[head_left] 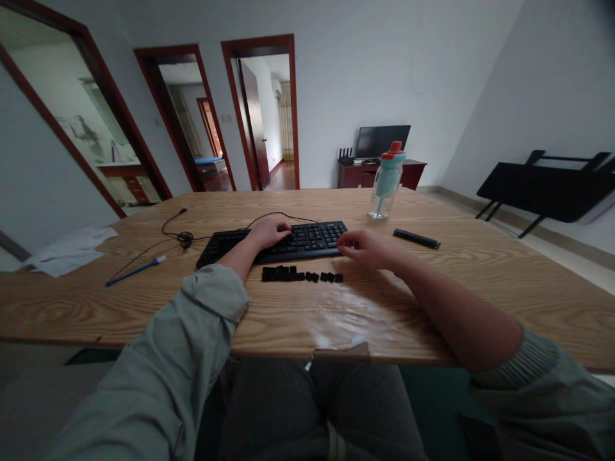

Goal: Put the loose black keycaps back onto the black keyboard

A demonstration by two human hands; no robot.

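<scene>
A black keyboard lies on the wooden table, turned slightly. My left hand rests over its middle keys, fingers bent and drawn together; whatever is under the fingertips is hidden. By the keyboard's front right corner is my right hand, thumb and fingers closed in a pinch. Anything between those fingertips is too small to make out. In front of the keyboard, several loose black keycaps sit in a cluster, with more small keycaps in a row to the right.
A blue-handled brush and a coiled cable lie at the left, near white paper. To the right stand a water bottle and a flat black bar. The table's front edge is close to my lap.
</scene>
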